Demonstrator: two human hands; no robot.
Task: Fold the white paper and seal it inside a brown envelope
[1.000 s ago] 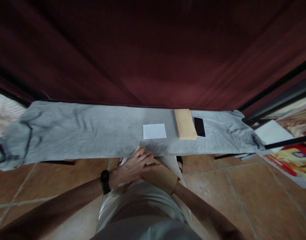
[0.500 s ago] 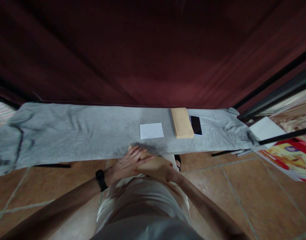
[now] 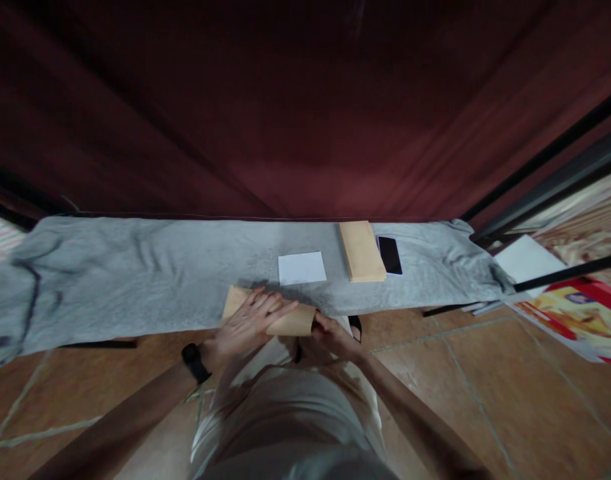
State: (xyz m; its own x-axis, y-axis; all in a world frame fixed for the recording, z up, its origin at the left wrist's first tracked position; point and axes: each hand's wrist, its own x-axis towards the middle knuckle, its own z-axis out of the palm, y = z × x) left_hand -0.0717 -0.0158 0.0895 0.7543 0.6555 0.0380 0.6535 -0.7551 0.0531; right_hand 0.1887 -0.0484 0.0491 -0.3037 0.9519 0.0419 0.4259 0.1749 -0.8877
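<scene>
- Both hands have come up from the lap to the near edge of the long table, and the flat brown paper envelope (image 3: 280,317) now lies on the grey cloth (image 3: 135,273) instead of over the legs.
- Head view: the left hand (image 3: 248,327), with a black watch (image 3: 192,360) on its wrist, lies flat on the envelope with fingers spread apart.
- The right hand (image 3: 332,333) pinches the envelope's right end between thumb and fingers.
- Just behind the envelope lies a small white paper sheet (image 3: 302,268), not touching it.
- To the right of the sheet sits a stack of brown envelopes (image 3: 362,251), with a black phone (image 3: 389,255) just beside it.
- A dark red curtain (image 3: 305,107) hangs behind the table.
- Brown floor tiles (image 3: 485,387) show below.
</scene>
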